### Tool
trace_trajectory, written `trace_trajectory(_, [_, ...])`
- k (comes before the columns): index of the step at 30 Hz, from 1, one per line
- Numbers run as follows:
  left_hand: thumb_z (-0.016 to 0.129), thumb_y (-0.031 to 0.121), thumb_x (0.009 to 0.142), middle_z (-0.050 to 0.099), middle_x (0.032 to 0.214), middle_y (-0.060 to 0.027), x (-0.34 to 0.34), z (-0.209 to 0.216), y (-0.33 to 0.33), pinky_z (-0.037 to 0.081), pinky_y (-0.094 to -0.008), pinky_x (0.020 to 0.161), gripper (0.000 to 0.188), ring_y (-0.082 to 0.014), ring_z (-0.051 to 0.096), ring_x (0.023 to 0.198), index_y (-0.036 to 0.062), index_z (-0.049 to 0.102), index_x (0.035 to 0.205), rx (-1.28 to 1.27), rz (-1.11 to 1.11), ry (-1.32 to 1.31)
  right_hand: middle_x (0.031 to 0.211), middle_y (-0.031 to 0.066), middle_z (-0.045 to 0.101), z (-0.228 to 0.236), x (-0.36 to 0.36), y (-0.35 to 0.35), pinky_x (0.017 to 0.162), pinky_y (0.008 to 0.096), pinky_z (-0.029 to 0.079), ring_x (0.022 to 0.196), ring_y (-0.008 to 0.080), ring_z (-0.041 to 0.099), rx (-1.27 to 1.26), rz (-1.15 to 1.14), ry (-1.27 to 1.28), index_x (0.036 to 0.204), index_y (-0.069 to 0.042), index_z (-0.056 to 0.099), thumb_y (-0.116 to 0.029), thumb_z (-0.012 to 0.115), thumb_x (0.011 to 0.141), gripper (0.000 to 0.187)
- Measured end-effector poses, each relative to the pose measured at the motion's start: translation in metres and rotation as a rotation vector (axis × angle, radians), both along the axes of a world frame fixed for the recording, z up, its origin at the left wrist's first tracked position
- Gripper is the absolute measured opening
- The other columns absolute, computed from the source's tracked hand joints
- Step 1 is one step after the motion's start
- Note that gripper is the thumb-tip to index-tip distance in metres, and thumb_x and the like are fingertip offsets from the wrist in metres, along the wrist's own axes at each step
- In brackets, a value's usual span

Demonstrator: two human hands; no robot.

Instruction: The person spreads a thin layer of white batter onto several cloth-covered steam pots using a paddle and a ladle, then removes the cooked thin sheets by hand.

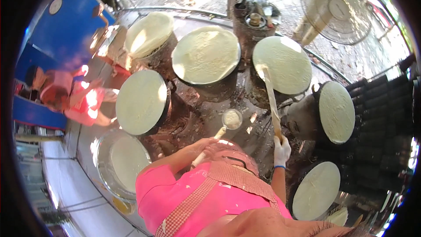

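Observation:
My left hand [205,145] is closed round the wooden handle [199,160] of a ladle. Its round bowl [232,119] holds a lumpy pale paste, held over the floor in front of me. White-gloved, my right hand [282,151] grips the end of a long flat wooden stick [270,94]. The stick's far tip reaches the left edge of a pale round sheet [285,63] on a griddle. Left of it lies another broad pale sheet [206,55] with a rough, bumpy surface. A smoother sheet [337,112] sits on a griddle to the right.
More griddles with pale rounds [141,102] curve around me on drum-like stoves. A large basin [100,160] of whitish liquid stands at my left. Another person [81,94] in pink is at far left. A fan [337,8] and dark stacked slabs [372,127] are at right.

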State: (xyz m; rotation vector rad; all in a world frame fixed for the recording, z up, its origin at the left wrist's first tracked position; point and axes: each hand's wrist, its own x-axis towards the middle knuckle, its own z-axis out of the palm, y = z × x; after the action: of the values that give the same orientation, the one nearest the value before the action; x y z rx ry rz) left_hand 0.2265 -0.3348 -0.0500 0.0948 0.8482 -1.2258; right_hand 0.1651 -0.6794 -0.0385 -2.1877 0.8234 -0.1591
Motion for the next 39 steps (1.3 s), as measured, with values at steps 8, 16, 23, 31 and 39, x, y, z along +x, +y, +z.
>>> trace_trajectory(8, [0.042, 0.028, 0.103, 0.034, 0.062, 0.0005, -0.041, 0.011, 0.06, 0.033, -0.021, 0.035, 0.035, -0.0071, 0.036, 0.046, 0.0179, 0.047, 0.137, 0.027, 0.44, -0.043, 0.079, 0.0131, 0.067, -0.016, 0.182, 0.072, 0.061, 0.0448, 0.052, 0.066, 0.0319, 0.066, -0.554, 0.876, -0.134, 0.088, -0.011, 0.061, -0.03, 0.073, 0.076, 0.025])
trace_trajectory(16, [0.041, 0.028, 0.103, 0.035, 0.064, -0.0002, -0.17, 0.001, 0.051, 0.034, -0.0219, 0.037, 0.038, -0.0076, 0.037, 0.048, 0.0164, 0.046, 0.139, 0.068, 0.787, -0.021, 0.109, 0.0114, 0.063, -0.009, 0.363, 0.145, 0.073, 0.0445, 0.054, 0.086, 0.0321, 0.067, -0.751, 1.569, -0.332, 0.11, -0.01, 0.063, -0.017, 0.061, 0.075, 0.036])
trace_trajectory(23, [0.038, 0.029, 0.105, 0.036, 0.068, -0.002, -0.232, -0.02, 0.062, 0.035, -0.024, 0.042, 0.039, -0.0096, 0.037, 0.052, 0.0119, 0.049, 0.137, 0.169, 0.911, -0.108, 0.086, 0.0159, 0.062, 0.031, 0.426, 0.182, 0.065, 0.045, 0.052, 0.074, 0.0341, 0.066, -0.933, 1.72, -0.486, 0.09, -0.006, 0.06, -0.014, 0.057, 0.076, 0.017])
trace_trajectory(31, [0.045, 0.029, 0.103, 0.036, 0.067, -0.0011, -0.232, -0.024, 0.13, 0.034, -0.0239, 0.039, 0.031, -0.0091, 0.036, 0.052, 0.017, 0.059, 0.127, -0.158, 1.097, -0.066, 0.102, 0.0146, 0.063, 0.12, 0.458, 0.229, 0.077, 0.0455, 0.049, 0.091, 0.0343, 0.064, -1.001, 1.423, -0.475, 0.107, -0.009, 0.058, -0.023, 0.061, 0.078, 0.033])
trace_trajectory(39, [0.053, 0.03, 0.098, 0.033, 0.058, 0.0026, -0.218, -0.001, 0.166, 0.025, -0.018, 0.033, 0.012, -0.0056, 0.03, 0.042, 0.0188, 0.058, 0.1, 0.177, 0.957, 0.007, 0.111, 0.0117, 0.062, 0.11, 0.418, 0.238, 0.077, 0.0434, 0.05, 0.088, 0.0325, 0.065, -0.874, 1.412, -0.559, 0.11, -0.013, 0.06, -0.023, 0.061, 0.082, 0.03])
